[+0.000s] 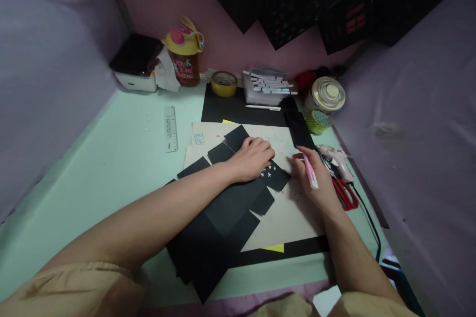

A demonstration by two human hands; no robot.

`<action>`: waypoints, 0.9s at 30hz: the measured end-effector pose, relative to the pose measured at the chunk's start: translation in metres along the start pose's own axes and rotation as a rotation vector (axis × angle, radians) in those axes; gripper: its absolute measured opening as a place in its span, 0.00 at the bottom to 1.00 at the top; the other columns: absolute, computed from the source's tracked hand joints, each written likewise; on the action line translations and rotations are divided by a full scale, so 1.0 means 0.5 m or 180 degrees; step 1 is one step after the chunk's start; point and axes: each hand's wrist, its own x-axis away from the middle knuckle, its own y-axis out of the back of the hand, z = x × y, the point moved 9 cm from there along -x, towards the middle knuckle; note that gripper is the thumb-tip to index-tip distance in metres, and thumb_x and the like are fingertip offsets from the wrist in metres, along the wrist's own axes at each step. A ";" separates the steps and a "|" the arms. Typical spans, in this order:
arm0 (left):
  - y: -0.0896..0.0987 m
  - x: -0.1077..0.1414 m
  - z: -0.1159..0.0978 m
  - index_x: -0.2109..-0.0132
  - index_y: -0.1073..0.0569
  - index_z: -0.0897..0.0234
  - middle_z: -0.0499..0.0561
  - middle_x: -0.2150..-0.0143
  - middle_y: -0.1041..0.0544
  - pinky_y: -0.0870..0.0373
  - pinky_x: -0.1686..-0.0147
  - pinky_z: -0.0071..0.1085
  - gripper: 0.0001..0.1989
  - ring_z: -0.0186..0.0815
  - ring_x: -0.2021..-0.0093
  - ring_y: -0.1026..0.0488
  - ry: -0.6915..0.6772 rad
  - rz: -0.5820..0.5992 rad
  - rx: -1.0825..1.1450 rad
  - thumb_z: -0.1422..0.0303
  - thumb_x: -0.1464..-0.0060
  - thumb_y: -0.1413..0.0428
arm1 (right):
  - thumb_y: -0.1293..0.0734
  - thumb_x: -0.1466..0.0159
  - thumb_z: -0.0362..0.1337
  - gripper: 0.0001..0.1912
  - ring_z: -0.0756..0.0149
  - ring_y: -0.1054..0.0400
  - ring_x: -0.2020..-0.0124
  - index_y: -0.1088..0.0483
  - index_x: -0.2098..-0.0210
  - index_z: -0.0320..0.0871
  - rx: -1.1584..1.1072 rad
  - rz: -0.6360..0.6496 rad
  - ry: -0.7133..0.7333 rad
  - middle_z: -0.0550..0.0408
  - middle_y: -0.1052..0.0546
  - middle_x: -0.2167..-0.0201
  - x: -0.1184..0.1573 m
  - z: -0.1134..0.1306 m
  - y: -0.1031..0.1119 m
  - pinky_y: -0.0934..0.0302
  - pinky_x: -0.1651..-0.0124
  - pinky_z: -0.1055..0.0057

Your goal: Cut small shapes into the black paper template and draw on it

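Observation:
My left hand (255, 158) rests flat on a black card cut-out (238, 198) with flaps along its sides, its fingers a little bent and pressing on it. Small white star shapes (269, 174) show on the flap just beside those fingers. In my right hand (316, 178) is a slim pink craft knife (311, 172), held like a pen, with a thin pale tip pointing left. The tip is over the off-white board (293, 228), right of the star flap and apart from it. My left forearm hides part of the card.
A clear ruler (171, 129) lies to the left. Yellow tape (224, 84), a box of markers (268, 90) and a drinking bottle (184, 57) stand at the back. Red-handled scissors (346, 194), a glue gun (337, 161) and green tape (318, 122) lie close to my right hand.

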 end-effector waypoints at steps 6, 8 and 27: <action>0.003 -0.003 -0.001 0.48 0.33 0.63 0.54 0.50 0.30 0.49 0.45 0.42 0.11 0.43 0.45 0.40 0.0039 0.0086 0.0208 0.68 0.37 0.50 | 0.28 0.44 0.43 0.25 0.57 0.28 0.56 0.35 0.49 0.47 -0.0563 0.0309 -0.0023 0.49 0.27 0.55 0.000 -0.009 -0.021 0.34 0.52 0.55; 0.006 -0.003 -0.002 0.48 0.33 0.63 0.54 0.50 0.30 0.50 0.44 0.42 0.11 0.42 0.45 0.40 0.0008 0.0065 0.0285 0.69 0.36 0.51 | 0.27 0.45 0.41 0.25 0.57 0.28 0.56 0.35 0.50 0.48 -0.0811 0.0348 -0.0062 0.49 0.27 0.56 -0.001 -0.013 -0.024 0.33 0.52 0.55; 0.030 -0.006 -0.005 0.58 0.30 0.61 0.50 0.56 0.28 0.51 0.46 0.41 0.03 0.40 0.48 0.39 -0.0042 -0.0312 0.0434 0.70 0.38 0.49 | 0.35 0.38 0.42 0.12 0.64 0.30 0.72 0.31 0.55 0.46 -0.0685 -0.0794 0.0089 0.57 0.26 0.73 0.001 0.019 0.031 0.34 0.64 0.64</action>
